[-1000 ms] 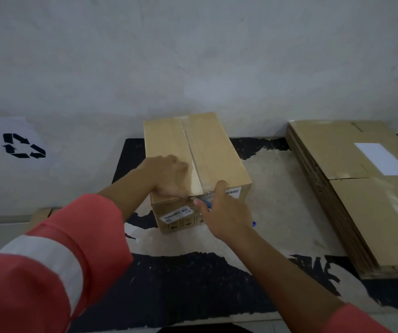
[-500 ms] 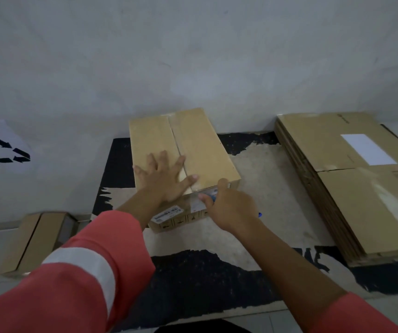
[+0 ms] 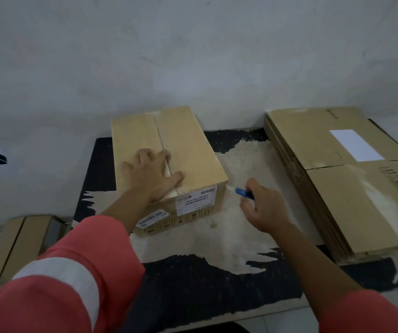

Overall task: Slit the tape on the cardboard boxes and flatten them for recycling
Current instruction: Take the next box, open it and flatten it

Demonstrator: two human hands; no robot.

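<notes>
One box [image 3: 188,145] stands unflattened under the spread left hand [image 3: 149,176]; the right hand [image 3: 262,207] pinches a blue cutter [image 3: 243,193], with a flattened stack [image 3: 325,188] just beyond.

Pale plaster wall [image 3: 193,56]; worn black mat [image 3: 205,284] on light tiled floor [image 3: 277,323]; dim light.

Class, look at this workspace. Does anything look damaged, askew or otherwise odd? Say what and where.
The black mat looks damaged. Its top layer seems peeled or worn away, which leaves a large pale patch with ragged edges, under the box and to its right. Nothing else stands out.
</notes>
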